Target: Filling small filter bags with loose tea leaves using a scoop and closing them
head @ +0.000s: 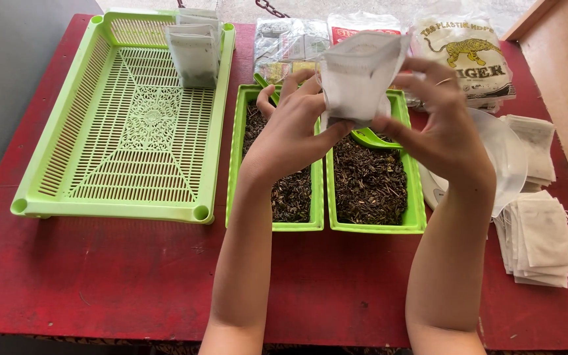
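Both my hands hold one small white filter bag [357, 79] up over two narrow green trays. My left hand [296, 125] pinches its lower left corner and my right hand [438, 121] grips its right side. The left green tray [234, 164] and the right green tray [417, 197] both hold dark loose dried leaves. A green scoop [371, 139] lies in the right tray, just under the bag. Whether the bag has anything in it cannot be told.
A large light-green slotted basket [126, 125] stands at the left with filled white bags [195, 49] leaning at its far end. Empty white bags [544, 240] are stacked at the right. Plastic packets [468, 56] lie at the back. The red table [100, 276] ends near me.
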